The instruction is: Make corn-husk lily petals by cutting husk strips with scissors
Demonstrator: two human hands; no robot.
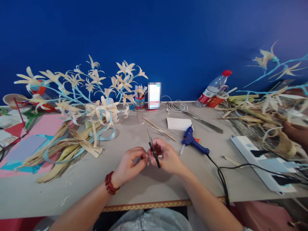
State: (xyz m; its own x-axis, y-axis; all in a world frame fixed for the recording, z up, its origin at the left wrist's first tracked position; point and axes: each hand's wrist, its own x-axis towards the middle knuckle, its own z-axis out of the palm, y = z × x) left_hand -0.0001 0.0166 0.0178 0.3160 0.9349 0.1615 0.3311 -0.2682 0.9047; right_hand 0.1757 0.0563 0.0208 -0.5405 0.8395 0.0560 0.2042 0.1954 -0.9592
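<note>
Scissors [154, 150] slant lengthwise, tips forward-left, in right grip [167, 156].

Black-handled scissors [154, 151], tilted, over grey table [84, 200]

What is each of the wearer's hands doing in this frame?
Left hand: fingers pinched together, anything between them too small to tell.
Right hand: closed around black-handled scissors, blades pointing away from the wearer.

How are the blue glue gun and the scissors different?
The glue gun is mostly blue, but the scissors have black handles.
The glue gun rests on the table, while the scissors are held in the right hand.
The glue gun has a black cord; the scissors have none.
Both have parts to grip.
</note>
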